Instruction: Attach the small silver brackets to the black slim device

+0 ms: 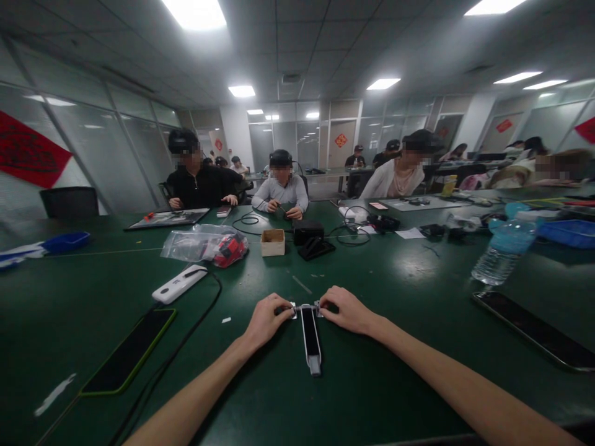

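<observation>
From your head camera, your left hand (266, 320) and right hand (344, 310) come in from either side, curled and facing each other. They pinch the two small metal tabs (292, 310) at the top of a black strip (310, 334). The strip lies on the green table (93, 272) directly in front of you, running toward you and ending in a grey tip; your fingers hide part of its top end. Left of your hands are a white power bank (179, 284) with a black cable (204, 303) and a dark phone (129, 350) in a green case. To the right are another phone (534, 329) and a water bottle (504, 251) lying on its side. Farther ahead sit a plastic bag (204, 244), a cardboard box (273, 242) and a black box (308, 232). Across the table, co-workers (281, 186) sit wearing head cameras.
</observation>
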`<state>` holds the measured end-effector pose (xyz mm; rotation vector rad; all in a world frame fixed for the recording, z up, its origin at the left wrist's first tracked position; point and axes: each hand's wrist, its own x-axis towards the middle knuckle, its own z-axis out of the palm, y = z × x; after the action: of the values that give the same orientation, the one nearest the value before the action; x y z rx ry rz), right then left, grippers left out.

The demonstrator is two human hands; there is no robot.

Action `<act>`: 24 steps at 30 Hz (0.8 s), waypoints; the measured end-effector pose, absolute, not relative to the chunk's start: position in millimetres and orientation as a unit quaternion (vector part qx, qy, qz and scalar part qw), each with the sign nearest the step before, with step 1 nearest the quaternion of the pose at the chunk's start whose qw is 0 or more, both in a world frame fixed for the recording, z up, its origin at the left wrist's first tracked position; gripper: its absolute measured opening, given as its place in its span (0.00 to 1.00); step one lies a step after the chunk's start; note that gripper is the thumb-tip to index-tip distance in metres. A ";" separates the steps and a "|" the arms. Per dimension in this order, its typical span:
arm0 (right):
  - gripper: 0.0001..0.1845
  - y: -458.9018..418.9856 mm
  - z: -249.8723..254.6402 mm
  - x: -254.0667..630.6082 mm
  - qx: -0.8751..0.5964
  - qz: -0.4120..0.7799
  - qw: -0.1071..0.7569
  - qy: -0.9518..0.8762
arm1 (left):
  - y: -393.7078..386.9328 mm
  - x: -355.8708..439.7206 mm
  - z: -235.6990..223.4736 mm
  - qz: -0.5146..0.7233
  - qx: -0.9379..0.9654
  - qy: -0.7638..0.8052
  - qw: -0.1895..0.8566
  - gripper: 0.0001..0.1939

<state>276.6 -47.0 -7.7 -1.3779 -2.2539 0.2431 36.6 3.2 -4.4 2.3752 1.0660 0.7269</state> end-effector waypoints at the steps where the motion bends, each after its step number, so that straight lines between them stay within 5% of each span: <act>1: 0.08 -47.1 -7.6 276.5 -0.504 0.089 0.243 -0.824 | 3.5 36.7 -4.9 0.264 0.857 0.385 0.218 0.06; 24: 0.08 -46.8 -7.9 276.8 -0.499 0.086 0.245 -0.827 | 2.4 36.9 -3.6 0.255 0.873 0.363 0.203 0.11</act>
<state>276.8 -46.8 -7.9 -1.3633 -2.2570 0.2357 36.9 2.4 -3.6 2.4350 1.0128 0.7124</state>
